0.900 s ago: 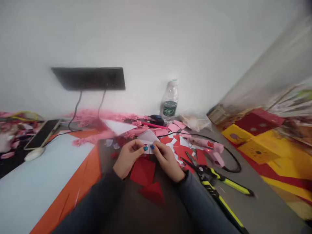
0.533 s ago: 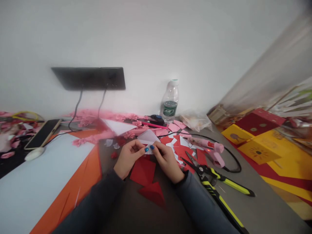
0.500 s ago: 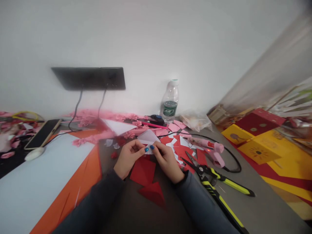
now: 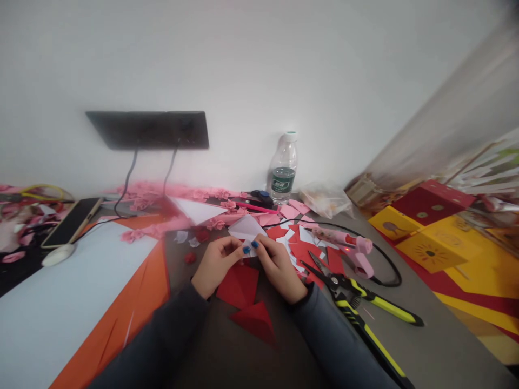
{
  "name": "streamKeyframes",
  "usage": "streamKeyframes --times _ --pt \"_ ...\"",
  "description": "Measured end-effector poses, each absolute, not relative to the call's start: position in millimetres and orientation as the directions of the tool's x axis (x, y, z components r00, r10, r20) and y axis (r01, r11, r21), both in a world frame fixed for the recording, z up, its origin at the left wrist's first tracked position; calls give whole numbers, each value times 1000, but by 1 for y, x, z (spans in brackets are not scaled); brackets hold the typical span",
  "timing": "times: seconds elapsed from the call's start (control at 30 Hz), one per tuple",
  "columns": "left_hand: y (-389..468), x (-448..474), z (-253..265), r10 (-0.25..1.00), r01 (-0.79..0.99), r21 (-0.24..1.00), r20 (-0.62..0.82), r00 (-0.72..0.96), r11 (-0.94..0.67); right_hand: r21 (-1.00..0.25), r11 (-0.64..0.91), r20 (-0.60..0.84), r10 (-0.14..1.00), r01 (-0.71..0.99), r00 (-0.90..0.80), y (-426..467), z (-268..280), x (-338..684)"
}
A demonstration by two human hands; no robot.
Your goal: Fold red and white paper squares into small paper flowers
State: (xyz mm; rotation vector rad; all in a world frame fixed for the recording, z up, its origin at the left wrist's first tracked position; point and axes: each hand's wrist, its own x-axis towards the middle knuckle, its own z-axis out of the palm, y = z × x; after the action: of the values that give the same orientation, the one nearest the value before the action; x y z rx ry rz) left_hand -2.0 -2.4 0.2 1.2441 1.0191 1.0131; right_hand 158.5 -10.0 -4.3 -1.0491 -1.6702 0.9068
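Both hands meet over the middle of the desk, pinching a small piece of white paper (image 4: 246,228) between thumbs and fingers. My left hand (image 4: 218,265) is closed on its left side, and my right hand (image 4: 280,267) is closed on its right side. The two blue-nailed thumbs lie almost tip to tip on the paper. The fingers partly hide its lower folds. Just below the hands lies a red paper square (image 4: 238,286), and nearer to me a folded red paper piece (image 4: 256,321).
Right of my hands are red and white paper scraps (image 4: 302,249), a pink glue gun (image 4: 359,251) and open yellow-black shears (image 4: 344,286). A water bottle (image 4: 284,167) stands by the wall. On the left lie a large pale sheet (image 4: 81,292), orange paper (image 4: 133,292) and a phone (image 4: 73,221).
My left hand has shifted very slightly right and its thumb has moved a little on the paper. The right hand keeps its grip almost unmoved.
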Motion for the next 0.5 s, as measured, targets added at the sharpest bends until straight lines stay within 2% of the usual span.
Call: streamKeyframes --times 0.17,0.33,0.5 --pt "-3 -3 2 978 2 1000 27 207 -28 -914 349 303 927 209 -221 -10 -4 159" --pt "-6 -1 5 952 60 995 58 301 -79 -922 352 301 913 161 -274 -11 -1 158" --pt "-10 -2 7 911 184 958 133 391 -219 -949 308 268 900 66 -345 -13 2 159"
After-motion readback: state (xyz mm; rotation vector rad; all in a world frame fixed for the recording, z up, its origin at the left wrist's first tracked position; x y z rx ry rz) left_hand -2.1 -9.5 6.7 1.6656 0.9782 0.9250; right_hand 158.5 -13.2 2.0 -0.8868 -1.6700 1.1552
